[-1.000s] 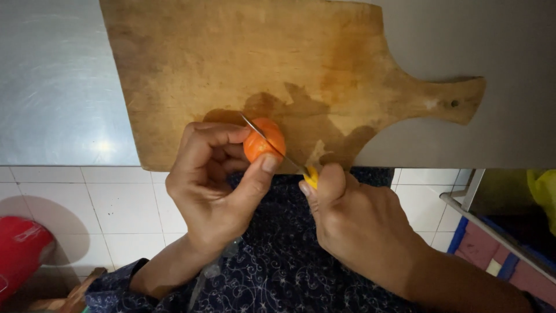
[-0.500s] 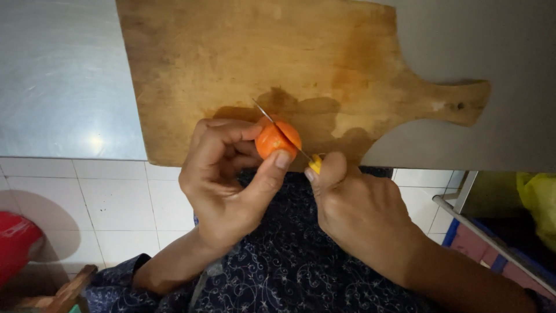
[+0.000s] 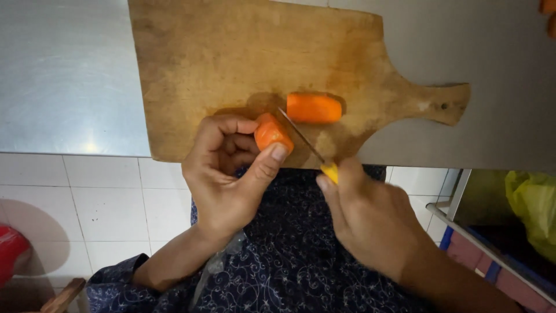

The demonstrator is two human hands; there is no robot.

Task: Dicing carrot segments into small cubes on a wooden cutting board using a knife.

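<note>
My left hand (image 3: 229, 168) pinches a short orange carrot piece (image 3: 271, 132) between thumb and fingers at the near edge of a wooden cutting board (image 3: 231, 58). My right hand (image 3: 370, 217) grips a small knife with a yellow handle (image 3: 329, 171); its thin blade (image 3: 300, 135) points up-left between the two carrot pieces. A second carrot piece (image 3: 313, 108) lies loose on the board just beyond the blade.
The board rests on a grey metal counter (image 3: 63, 75), its handle (image 3: 440, 104) pointing right. White floor tiles (image 3: 104, 208) lie below. A red object (image 3: 11, 252) sits at lower left, a yellow bag (image 3: 533, 203) and shelf frame at lower right.
The carrot was one piece in my left hand with the blade in it; now it is in two, and one part lies on the board beyond the knife.
</note>
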